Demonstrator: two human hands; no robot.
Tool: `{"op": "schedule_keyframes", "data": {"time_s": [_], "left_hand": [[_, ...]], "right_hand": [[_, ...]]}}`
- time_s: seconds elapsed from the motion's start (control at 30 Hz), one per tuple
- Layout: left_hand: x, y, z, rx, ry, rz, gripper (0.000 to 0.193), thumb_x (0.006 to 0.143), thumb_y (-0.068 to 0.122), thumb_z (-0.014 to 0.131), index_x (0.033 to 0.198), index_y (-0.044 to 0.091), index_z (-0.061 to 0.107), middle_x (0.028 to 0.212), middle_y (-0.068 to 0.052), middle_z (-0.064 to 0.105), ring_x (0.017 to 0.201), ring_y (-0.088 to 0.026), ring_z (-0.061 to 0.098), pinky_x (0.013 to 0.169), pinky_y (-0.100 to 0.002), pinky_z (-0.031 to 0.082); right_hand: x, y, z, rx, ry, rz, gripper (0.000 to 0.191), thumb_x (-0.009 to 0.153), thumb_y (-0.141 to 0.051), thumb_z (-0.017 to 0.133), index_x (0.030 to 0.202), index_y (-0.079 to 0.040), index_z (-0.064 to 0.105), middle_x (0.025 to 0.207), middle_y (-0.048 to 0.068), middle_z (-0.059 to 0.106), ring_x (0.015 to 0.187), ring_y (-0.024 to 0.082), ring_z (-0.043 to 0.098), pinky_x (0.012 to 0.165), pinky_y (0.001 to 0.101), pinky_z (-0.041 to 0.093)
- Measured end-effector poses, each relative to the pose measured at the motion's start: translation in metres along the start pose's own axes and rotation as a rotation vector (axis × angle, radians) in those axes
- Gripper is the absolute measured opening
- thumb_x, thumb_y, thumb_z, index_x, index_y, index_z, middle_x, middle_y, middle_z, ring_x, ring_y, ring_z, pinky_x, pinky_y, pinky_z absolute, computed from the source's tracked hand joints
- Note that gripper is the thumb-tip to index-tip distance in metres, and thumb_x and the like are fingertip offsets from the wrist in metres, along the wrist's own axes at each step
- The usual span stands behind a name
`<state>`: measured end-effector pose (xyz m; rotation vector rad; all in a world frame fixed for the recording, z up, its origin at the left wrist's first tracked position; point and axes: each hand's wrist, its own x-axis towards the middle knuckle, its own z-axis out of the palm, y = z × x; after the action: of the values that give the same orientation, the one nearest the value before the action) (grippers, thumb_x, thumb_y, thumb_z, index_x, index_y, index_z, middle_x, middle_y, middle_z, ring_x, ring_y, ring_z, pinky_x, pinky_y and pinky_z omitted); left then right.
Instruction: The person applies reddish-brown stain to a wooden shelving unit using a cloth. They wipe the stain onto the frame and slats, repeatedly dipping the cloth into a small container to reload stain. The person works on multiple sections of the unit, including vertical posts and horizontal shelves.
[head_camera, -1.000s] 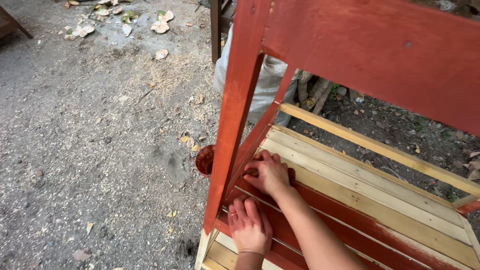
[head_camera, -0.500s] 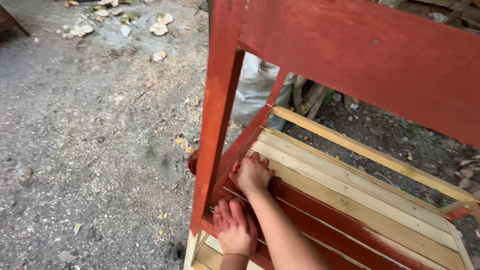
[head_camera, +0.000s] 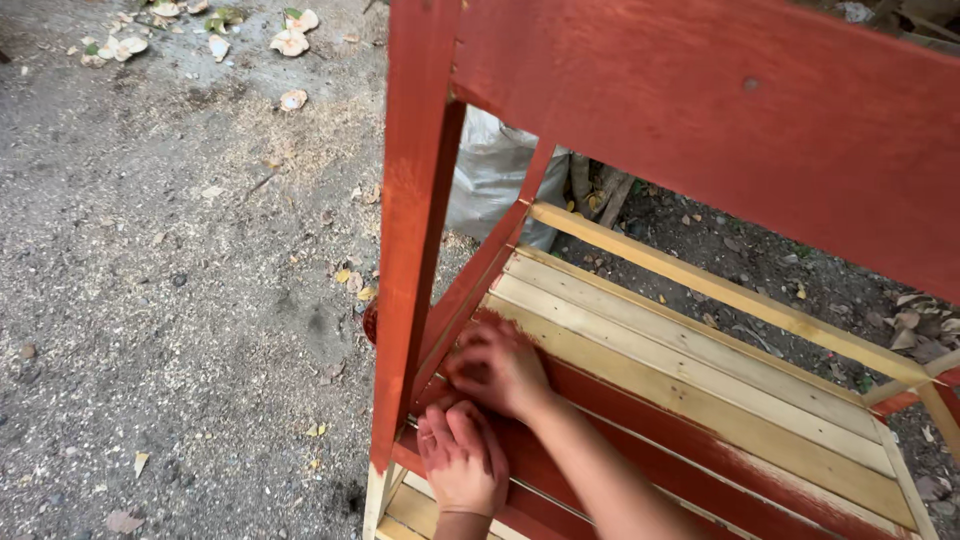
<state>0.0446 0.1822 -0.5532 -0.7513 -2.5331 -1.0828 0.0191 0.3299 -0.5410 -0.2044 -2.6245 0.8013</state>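
Observation:
A wooden slatted shelf frame stands on the ground, partly painted red. Its red upright post (head_camera: 415, 230) and a wide red top board (head_camera: 720, 120) are close to me. My right hand (head_camera: 497, 367) rests on the slats in the corner by the post, where red paint meets bare wood (head_camera: 700, 370). Its fingers are curled and blurred, so I cannot tell if it holds anything. My left hand (head_camera: 462, 462), smeared with red, lies flat on a red slat (head_camera: 640, 440) just below the right hand.
Grey gravelly ground (head_camera: 170, 300) with sawdust and dry leaves lies to the left. A round red-edged object (head_camera: 370, 322) peeks out behind the post. A white sack (head_camera: 495, 170) and sticks lie behind the frame, dark soil (head_camera: 740, 260) beyond.
The view has shifted so the post sits further left. Both hands stay in the same corner by the post, the right one shifting slightly over the slats.

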Motion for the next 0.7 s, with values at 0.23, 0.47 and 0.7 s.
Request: {"op": "schedule_keyframes", "data": {"time_s": [0.23, 0.47, 0.7], "left_hand": [[-0.002, -0.005, 0.001, 0.137, 0.030, 0.081, 0.029, 0.078, 0.014, 0.063, 0.103, 0.003, 0.056, 0.112, -0.027, 0.055, 0.100, -0.046, 0.053, 0.091, -0.052, 0.043], [0.002, 0.000, -0.002, 0.168, -0.118, 0.012, 0.032, 0.080, 0.017, 0.063, 0.110, 0.009, 0.054, 0.123, -0.019, 0.057, 0.111, -0.040, 0.055, 0.098, -0.054, 0.040], [0.003, 0.004, -0.003, 0.173, -0.292, -0.054, 0.034, 0.081, 0.020, 0.063, 0.113, 0.011, 0.054, 0.125, -0.013, 0.057, 0.116, -0.036, 0.054, 0.100, -0.052, 0.038]], "right_hand": [[0.014, -0.018, 0.022, -0.151, 0.210, 0.152, 0.018, 0.074, -0.031, 0.084, 0.091, -0.026, 0.079, 0.114, -0.002, 0.068, 0.106, 0.030, 0.063, 0.090, 0.0473, 0.051], [-0.145, 0.061, -0.075, -0.295, 0.245, 0.190, 0.033, 0.072, -0.013, 0.082, 0.104, -0.019, 0.078, 0.122, 0.008, 0.066, 0.108, 0.027, 0.066, 0.083, 0.0338, 0.057], [-0.229, 0.106, -0.137, -0.500, 0.208, 0.695, 0.040, 0.082, -0.021, 0.063, 0.118, -0.007, 0.071, 0.108, 0.013, 0.072, 0.100, 0.028, 0.069, 0.092, 0.0385, 0.055]]}}
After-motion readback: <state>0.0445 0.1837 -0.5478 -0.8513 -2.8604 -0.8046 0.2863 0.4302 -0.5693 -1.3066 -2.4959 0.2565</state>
